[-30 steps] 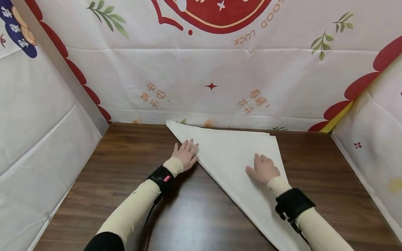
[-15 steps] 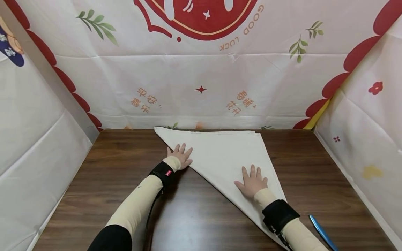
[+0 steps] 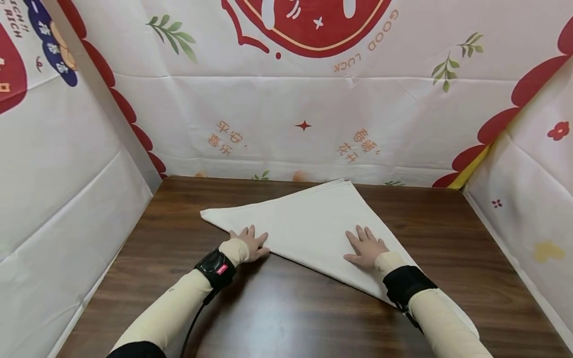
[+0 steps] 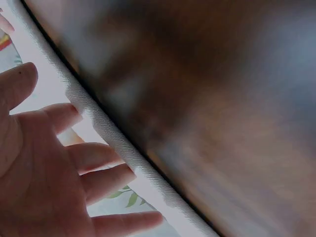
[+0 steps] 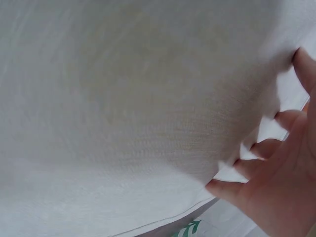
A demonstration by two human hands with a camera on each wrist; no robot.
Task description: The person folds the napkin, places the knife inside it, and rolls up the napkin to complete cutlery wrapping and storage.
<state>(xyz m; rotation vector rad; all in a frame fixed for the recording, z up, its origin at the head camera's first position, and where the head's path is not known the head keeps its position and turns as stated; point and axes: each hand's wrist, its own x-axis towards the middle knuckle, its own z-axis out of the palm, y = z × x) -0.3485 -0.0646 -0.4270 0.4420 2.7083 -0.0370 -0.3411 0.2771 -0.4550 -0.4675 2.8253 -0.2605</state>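
Note:
A white cloth (image 3: 304, 223), folded into a triangle, lies flat on the dark wooden table (image 3: 268, 308). My left hand (image 3: 251, 243) rests with spread fingers on its near folded edge, left of the middle. In the left wrist view those fingers (image 4: 94, 158) reach straight over the fold. Farther right, my right hand (image 3: 367, 247) presses on the cloth with its fingers spread. The right wrist view shows its fingertips (image 5: 217, 186) against the fabric, which puckers beside them. The cloth's right corner passes partly under my right forearm.
White printed sheets hang as a back wall (image 3: 268, 99), a left wall (image 3: 58, 199) and a right wall (image 3: 528, 169) around the table. A black cable (image 3: 192, 325) runs down from my left wristband.
The cloth has turned counterclockwise: its left corner came nearer and its far right corner swung left. My right fingers went from bent to spread. A slim blue object at lower right is out of sight.

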